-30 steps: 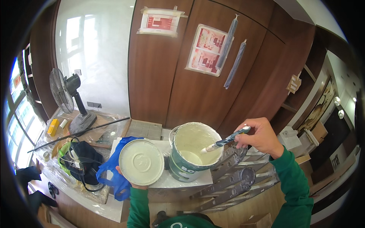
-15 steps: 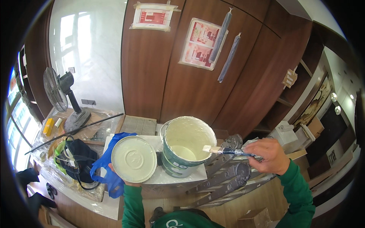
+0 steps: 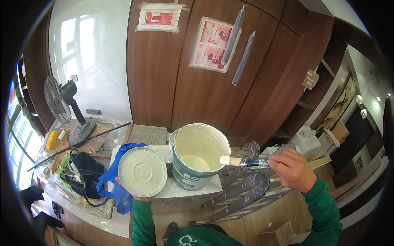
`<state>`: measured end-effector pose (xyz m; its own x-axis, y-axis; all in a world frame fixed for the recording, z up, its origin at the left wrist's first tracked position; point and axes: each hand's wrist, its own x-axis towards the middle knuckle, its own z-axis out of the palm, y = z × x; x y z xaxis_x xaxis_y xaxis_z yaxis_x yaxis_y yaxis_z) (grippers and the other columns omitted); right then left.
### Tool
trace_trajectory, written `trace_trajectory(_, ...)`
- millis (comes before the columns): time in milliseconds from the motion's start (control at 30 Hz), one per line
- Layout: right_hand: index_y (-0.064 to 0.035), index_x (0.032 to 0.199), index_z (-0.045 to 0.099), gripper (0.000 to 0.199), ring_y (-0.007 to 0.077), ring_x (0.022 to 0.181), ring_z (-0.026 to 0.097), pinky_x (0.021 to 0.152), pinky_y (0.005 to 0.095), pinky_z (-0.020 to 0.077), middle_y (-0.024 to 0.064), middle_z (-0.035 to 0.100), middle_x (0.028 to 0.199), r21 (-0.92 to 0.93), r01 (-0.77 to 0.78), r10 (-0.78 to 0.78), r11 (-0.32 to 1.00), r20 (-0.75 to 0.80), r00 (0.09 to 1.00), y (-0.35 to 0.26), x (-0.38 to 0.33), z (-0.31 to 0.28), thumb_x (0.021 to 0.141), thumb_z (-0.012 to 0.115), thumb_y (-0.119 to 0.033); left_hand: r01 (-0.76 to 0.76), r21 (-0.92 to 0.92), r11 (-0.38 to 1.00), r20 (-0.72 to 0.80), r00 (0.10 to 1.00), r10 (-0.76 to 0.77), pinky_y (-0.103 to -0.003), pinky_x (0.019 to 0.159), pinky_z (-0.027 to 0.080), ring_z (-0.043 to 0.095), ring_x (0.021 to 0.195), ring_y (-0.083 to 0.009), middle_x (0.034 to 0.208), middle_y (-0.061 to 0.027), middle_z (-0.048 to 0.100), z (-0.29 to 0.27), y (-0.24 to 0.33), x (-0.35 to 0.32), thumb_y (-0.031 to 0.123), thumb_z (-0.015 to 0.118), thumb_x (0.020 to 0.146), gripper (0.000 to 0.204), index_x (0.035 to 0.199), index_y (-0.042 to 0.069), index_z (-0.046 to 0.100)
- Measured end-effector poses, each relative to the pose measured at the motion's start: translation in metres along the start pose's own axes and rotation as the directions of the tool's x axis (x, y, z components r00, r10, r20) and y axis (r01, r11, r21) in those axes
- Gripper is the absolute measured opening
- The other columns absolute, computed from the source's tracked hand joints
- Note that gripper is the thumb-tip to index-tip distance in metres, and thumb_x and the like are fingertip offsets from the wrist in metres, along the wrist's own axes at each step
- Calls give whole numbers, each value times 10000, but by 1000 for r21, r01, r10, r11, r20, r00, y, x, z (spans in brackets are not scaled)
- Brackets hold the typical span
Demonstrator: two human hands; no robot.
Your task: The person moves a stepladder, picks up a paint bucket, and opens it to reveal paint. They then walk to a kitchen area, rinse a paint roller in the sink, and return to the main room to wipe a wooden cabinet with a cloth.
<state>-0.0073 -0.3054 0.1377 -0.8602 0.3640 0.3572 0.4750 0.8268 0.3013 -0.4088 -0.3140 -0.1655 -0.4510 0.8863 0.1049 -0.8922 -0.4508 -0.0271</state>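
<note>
Currently lid off, bucket open, brush coated. Tall round green-and-white bucket stands upright on a white board; pale paint sits low inside, inner wall smeared. Right hand: fingers pinch the handle end of a flat blue-handled paintbrush. Pale bristles overlap the bucket's right rim in view; can't tell if touching. Left hand grasps a round pale plastic lid from below and at its left edge; most fingers hidden. Lid is just left of the bucket.

Progress, my read: opening and wetting done. Left: paint to use up, lid not refitted. Can't pick out any freshly painted surface.

Around: crumpled blue plastic bag beside the lid, likely snag on that side. Grey metal ladder right of the bucket, probably the main obstacle there. Further left, well apart: dark fabric backpack, grey pedestal fan, long thin black rod.
</note>
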Motion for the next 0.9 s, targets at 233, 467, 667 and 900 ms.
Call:
trace_trajectory(233,7,915,645,276,266,784,615,678,370,482,98,645,941,-35,7,-8,999,-34,999,-4,-7,-7,643,660,50,6,35,999,64,998,-8,-609,1125,316,353,1391,-406,1552,-164,324,0,-1,1,819,477,782,1004,1519,157,315)
trace_trajectory(467,14,948,675,185,265,674,652,642,354,511,130,686,809,201,-290,312,936,-86,946,-2,-3,-22,765,674,42,21,50,998,112,993,-27,-610,1125,314,350,1392,-404,1554,-161,319,2,-1,5,820,475,784,1000,1520,163,312)
trace_trajectory(667,61,1065,666,222,207,695,704,645,289,561,157,720,833,788,-616,662,9,457,594,7,-2,12,866,667,-36,34,61,998,130,991,-41,-612,1126,312,347,1394,-403,1556,-158,315,4,-2,6,821,472,785,997,1521,169,309)
trace_trajectory(900,83,1067,657,246,181,622,672,611,286,550,163,701,798,595,-729,606,-340,731,314,0,-9,31,883,633,-78,9,49,999,102,995,-14,-614,1126,310,345,1395,-401,1559,-155,310,-1,3,-1,822,469,786,993,1522,176,307)
